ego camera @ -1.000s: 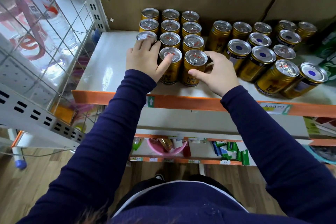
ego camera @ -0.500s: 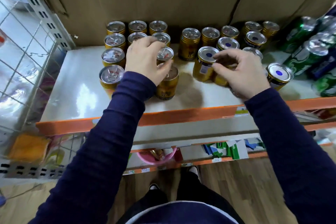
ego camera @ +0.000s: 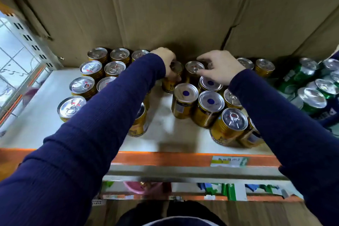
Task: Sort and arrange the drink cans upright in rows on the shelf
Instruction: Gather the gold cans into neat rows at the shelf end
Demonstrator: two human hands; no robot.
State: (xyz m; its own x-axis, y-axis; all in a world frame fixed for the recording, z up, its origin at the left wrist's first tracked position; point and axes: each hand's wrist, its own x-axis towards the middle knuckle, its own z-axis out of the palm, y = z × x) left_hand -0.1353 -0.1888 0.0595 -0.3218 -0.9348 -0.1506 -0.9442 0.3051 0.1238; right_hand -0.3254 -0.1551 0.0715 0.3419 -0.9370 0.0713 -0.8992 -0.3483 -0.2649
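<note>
On the white shelf [ego camera: 45, 115], in front of the cardboard backing [ego camera: 165, 5], the left grip [ego camera: 166, 62] is curled round the top and side of one gold can [ego camera: 172, 80]. The can is upright in the gap between two groups, its lid mostly hidden under the fingers.

The right grip [ego camera: 220, 68] has thumb and forefinger curled at the lid rim of the neighbouring can [ego camera: 193, 67], just right of the first. The pinch looks closed on it. Nearer cans hide its body.

The left block [ego camera: 91, 67] stands upright in rows, pull-tab lids up. The left sleeve [ego camera: 110, 115] covers its right-hand column, where only slivers show.

The right cluster [ego camera: 211, 101] is upright but unaligned, with a mix of blue-dot ends and pull-tabs. The right sleeve [ego camera: 293, 143] cuts off its frontmost can [ego camera: 251, 134].

The green cans [ego camera: 311, 101] at far right are blurred, and I cannot tell whether they stand or lean. The text on the price label [ego camera: 229, 161] is illegible.
</note>
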